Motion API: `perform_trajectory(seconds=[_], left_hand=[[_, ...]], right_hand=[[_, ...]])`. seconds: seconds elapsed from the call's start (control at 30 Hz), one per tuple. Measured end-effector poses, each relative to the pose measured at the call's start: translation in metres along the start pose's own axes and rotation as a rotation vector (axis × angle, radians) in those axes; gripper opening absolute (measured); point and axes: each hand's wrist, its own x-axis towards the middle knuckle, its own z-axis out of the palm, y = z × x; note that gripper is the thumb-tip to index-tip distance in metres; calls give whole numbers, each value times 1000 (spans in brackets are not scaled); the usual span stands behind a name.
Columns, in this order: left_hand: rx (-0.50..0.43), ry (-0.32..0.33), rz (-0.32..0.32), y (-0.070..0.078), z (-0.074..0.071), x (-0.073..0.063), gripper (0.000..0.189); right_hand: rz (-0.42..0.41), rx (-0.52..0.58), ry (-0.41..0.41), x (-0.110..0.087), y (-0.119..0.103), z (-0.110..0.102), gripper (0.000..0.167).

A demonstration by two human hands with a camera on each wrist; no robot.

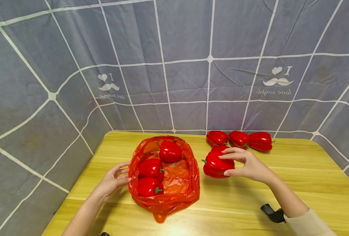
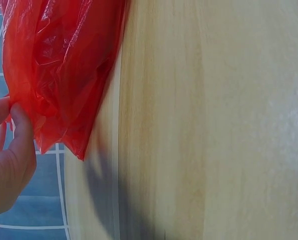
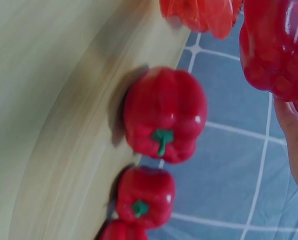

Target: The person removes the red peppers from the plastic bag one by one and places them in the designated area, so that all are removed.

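Note:
A red plastic bag [image 1: 178, 198] stands with its mouth wide on the table, a red bell pepper [image 1: 170, 151] at its back and two more along its left side. My left hand [image 1: 115, 180] holds the bag's left side between thumb and fingers; the left wrist view shows those fingertips [image 2: 20, 117] against the crinkled plastic. To the right of the bag, my right hand [image 1: 245, 165] grips another red bell pepper [image 1: 215, 165], thumb below and fingers over it, its green stem pointing toward the bag. In the right wrist view this pepper [image 3: 279, 45] hangs above the others.
Behind the right hand, red bell peppers [image 1: 217, 138] lie in a row by the wall on the wooden table [image 1: 304, 173]. A grey cloth [image 1: 189, 82] with white lines covers the walls. Near the right forearm is a black curved object [image 1: 273, 213].

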Motion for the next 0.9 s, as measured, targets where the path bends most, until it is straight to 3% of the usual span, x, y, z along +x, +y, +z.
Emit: perform_trajectory(seconds=[0.3, 0.53, 0.9], left_hand=[[0, -1, -3, 0, 0, -1, 62], [-6, 0, -6, 1, 0, -1, 62], [-10, -3, -6, 2, 1, -1, 63]], right_hand=[[18, -1, 27, -15, 5, -18, 41], [29, -87, 63, -26, 9, -30, 43], [116, -135, 110, -42, 19, -50, 44]])
